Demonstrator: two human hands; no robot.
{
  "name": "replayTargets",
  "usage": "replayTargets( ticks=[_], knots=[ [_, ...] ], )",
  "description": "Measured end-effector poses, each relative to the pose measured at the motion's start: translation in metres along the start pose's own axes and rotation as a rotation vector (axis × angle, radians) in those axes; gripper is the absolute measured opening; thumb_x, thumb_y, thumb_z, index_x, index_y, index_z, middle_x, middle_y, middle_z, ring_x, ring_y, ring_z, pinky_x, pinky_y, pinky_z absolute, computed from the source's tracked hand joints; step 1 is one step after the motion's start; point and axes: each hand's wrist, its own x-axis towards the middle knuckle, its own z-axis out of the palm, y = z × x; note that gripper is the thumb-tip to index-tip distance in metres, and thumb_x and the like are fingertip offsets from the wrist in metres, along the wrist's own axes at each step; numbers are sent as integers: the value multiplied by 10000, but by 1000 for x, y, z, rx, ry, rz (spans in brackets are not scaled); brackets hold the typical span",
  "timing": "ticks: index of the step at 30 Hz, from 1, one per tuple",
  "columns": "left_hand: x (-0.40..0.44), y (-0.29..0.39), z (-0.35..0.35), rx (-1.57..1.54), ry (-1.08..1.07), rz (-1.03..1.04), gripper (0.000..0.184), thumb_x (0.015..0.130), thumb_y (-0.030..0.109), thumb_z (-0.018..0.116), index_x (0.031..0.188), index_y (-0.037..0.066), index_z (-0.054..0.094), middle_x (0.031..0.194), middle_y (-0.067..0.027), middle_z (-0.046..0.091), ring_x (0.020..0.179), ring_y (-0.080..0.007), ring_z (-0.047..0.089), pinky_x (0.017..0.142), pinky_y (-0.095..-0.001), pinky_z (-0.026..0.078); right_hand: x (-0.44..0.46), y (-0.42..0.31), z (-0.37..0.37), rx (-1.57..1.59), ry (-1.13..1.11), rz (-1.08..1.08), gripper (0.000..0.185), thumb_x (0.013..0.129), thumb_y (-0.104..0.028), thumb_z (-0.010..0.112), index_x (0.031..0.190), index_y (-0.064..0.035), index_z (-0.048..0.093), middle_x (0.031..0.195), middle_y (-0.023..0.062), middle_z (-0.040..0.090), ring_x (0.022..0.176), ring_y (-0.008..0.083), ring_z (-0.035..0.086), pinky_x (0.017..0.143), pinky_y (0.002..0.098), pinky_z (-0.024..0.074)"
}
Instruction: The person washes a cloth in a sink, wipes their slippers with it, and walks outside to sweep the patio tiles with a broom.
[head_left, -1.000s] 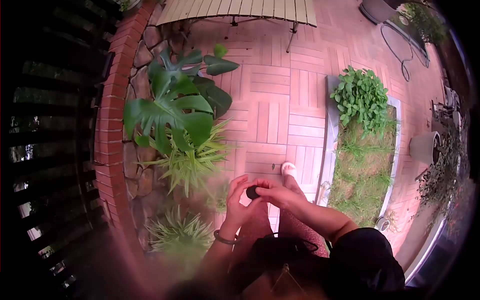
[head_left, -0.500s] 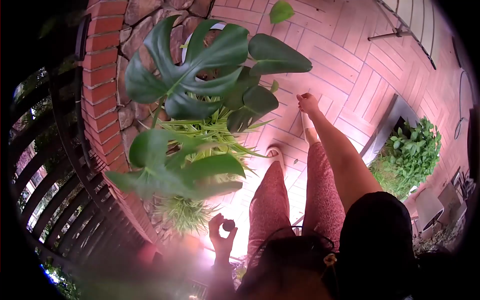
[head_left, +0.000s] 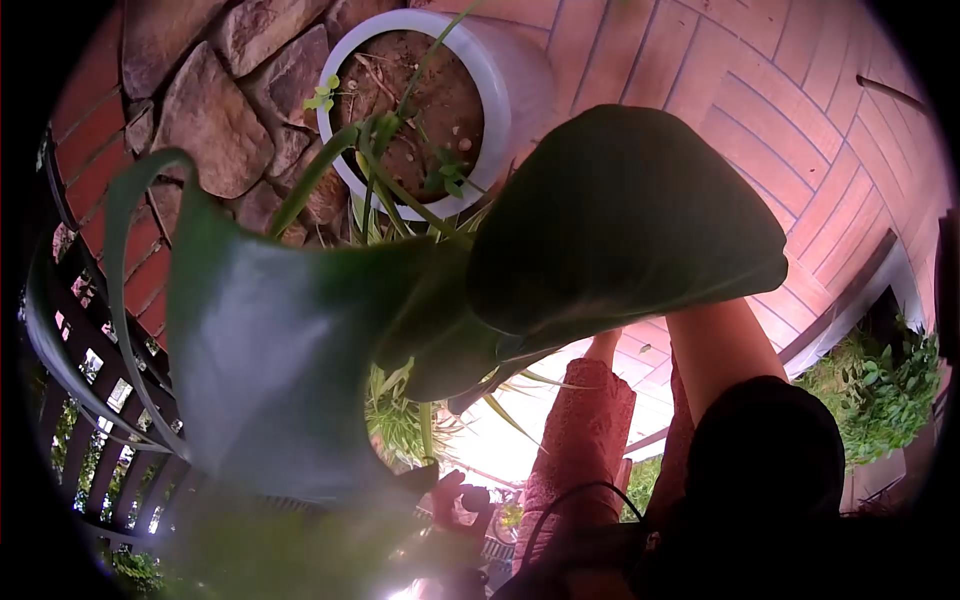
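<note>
Low in the view, my left hand (head_left: 447,507) is closed in a pinch on a small dark round object (head_left: 475,497), perhaps a lens cap; its exact kind is unclear. My right forearm (head_left: 725,345) reaches up behind a large dark monstera leaf (head_left: 630,215), which hides the hand and its fingers. Another broad, glossy monstera leaf (head_left: 270,350) fills the left side close to the camera. Their stems rise near a round white pot (head_left: 520,85) holding brown soil (head_left: 430,100). Whether my right hand touches the plant cannot be seen.
A stone wall (head_left: 210,120) with a brick edge (head_left: 95,180) runs along the left, beside dark railings (head_left: 95,440). Spider-plant leaves (head_left: 400,405) show below the pot. At right stands a grey planter (head_left: 850,300) with green plants (head_left: 870,400) on the tiled floor (head_left: 770,130).
The view has moved in over the plant, so the leaves and pot look much larger. My right hand has passed out of sight behind a leaf. My left hand keeps the round object.
</note>
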Motion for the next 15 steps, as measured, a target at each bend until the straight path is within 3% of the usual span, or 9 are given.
replayTargets(
  ticks=[6,7,8,9,10,11,12,13,15],
  knots=[
    [-14,40,-15,75,-109,142,451,571,-19,692,977,47,507,1118,-131,453,1065,-258,445,906,-367,371,-57,17,-65,318,28,5,252,658,-161,660,874,-41,610,756,115,630,721,244,615,659,338,478],
    [-18,43,-21,140,-134,190,449,572,-3,705,974,46,512,1109,-133,461,1056,-260,451,902,-367,372,-64,51,-74,586,-4,46,263,666,-164,660,881,-26,596,727,109,617,711,225,609,653,331,476],
    [-27,49,-19,-39,-149,105,463,574,43,736,980,43,513,1104,-138,471,1035,-264,468,877,-353,388,-73,78,-79,855,-43,78,276,674,-168,660,888,-11,582,697,104,604,701,207,603,648,324,474],
    [-38,63,-20,-119,-189,-13,479,580,93,761,984,35,511,1114,-133,473,1033,-255,475,836,-345,420,-112,51,-136,428,95,-16,253,699,-136,650,886,8,559,667,80,580,625,167,583,576,294,475],
    [-48,64,-26,-6,-258,80,527,596,91,764,1039,27,485,1034,-107,513,915,-192,512,770,-307,444,-149,21,-197,496,79,92,202,720,-89,632,883,9,563,670,80,584,551,151,570,499,261,465],
    [-54,61,-29,107,-313,182,574,613,90,766,1093,18,459,955,-80,552,796,-129,548,703,-270,468,-154,65,-205,642,20,179,165,735,-57,615,877,14,572,667,72,579,506,134,552,460,235,461],
    [-59,64,-29,48,-336,470,619,607,142,785,1119,23,458,1015,-99,553,853,-154,560,741,-296,468,-177,69,-247,679,-28,230,122,761,-63,594,853,16,586,707,67,588,568,132,570,508,244,499],
    [-78,86,-31,-110,-378,319,375,647,153,741,965,68,563,1007,-90,570,946,-219,544,786,-323,446,-199,75,-281,794,-14,291,125,766,-74,588,851,19,586,705,69,585,566,143,573,518,252,508],
    [-102,99,-33,-335,-537,226,343,697,150,703,999,56,571,1009,-75,579,954,-190,543,807,-307,439,-241,68,-359,880,8,320,116,768,-53,564,841,34,587,686,86,574,545,154,566,525,258,518]
  ],
)
